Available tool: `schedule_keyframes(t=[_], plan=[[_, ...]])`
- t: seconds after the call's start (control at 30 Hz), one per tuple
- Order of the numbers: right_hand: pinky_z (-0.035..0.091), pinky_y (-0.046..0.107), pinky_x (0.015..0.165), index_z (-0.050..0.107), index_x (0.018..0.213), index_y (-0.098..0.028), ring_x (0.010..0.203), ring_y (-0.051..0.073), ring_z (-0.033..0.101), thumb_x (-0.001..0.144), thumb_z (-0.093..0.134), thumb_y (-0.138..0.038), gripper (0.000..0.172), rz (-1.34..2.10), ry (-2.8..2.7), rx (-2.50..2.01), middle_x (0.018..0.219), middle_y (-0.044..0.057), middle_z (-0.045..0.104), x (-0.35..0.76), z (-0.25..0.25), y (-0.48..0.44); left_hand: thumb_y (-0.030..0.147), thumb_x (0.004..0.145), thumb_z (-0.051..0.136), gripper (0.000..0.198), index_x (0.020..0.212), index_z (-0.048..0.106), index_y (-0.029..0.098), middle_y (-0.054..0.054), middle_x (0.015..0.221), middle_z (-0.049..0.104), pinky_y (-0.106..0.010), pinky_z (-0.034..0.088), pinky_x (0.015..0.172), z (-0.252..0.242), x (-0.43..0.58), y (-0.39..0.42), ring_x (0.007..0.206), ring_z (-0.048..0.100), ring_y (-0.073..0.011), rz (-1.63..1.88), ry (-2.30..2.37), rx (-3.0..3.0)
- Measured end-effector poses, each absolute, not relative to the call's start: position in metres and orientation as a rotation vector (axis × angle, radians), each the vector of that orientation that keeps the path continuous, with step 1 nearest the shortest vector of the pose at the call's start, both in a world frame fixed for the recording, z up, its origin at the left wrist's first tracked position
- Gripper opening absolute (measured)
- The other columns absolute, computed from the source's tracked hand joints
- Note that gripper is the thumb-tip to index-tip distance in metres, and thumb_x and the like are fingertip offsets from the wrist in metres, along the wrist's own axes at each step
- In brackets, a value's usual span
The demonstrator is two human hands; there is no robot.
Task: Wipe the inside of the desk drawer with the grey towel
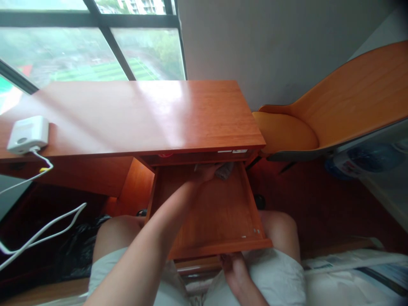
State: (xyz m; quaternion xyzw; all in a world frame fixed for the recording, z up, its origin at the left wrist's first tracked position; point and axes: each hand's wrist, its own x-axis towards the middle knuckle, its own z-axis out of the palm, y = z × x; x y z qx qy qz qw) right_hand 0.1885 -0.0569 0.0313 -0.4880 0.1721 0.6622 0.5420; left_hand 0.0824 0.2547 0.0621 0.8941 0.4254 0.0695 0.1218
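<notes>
A wooden drawer [219,208] stands pulled out from the desk, over the person's lap. My left hand [208,172] reaches deep into it, near the back, closed on a grey cloth [224,171]. Part of the cloth shows to the right of the fingers, and the fingertips are blurred. Below the drawer's front panel, my right hand [235,270] is curled at the panel's lower edge, its fingers partly hidden. A few small white bits lie on the drawer floor near the front right corner.
The wooden desk [127,114] stands below a window. A white adapter box [28,134] with a white cable sits at its left end. To the right are an orange chair [287,129] and a large water bottle [369,159]. A black plastic bag [79,246] lies at lower left.
</notes>
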Motion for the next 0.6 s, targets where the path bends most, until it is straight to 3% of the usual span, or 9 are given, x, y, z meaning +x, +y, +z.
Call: schedule_keyframes(t=[0.2,0.37,0.6], plan=[[0.048,0.025,0.050,0.057,0.067,-0.023,0.060,0.013,0.061,0.055,0.067,-0.012,0.019,1.578,0.379,-1.156,0.059,-0.007,0.065,0.187,0.029,-0.058,0.027,0.078,0.051,0.062,0.138,0.038,0.022,-0.012,0.131,0.051,-0.050,0.034,0.097,0.057,0.013,0.236,0.114,0.049,-0.0345,0.226,1.563,2.554],[0.048,0.025,0.050,0.055,0.065,-0.023,0.059,0.012,0.061,0.051,0.067,-0.011,0.023,1.565,0.408,-1.157,0.060,-0.007,0.066,0.186,0.037,-0.055,0.031,0.080,0.050,0.053,0.132,0.045,0.022,-0.013,0.129,0.052,-0.054,0.023,0.103,0.060,-0.032,0.221,0.121,0.041,-0.0354,0.286,1.814,2.481],[0.050,0.026,0.053,0.056,0.067,-0.023,0.058,0.012,0.060,0.051,0.068,-0.014,0.022,1.565,0.393,-1.152,0.058,-0.007,0.064,0.183,0.038,-0.054,0.044,0.079,0.051,0.057,0.132,0.044,0.025,-0.012,0.135,0.046,-0.059,0.010,0.106,0.062,0.023,0.209,0.127,0.030,-0.0379,0.286,2.184,2.306]])
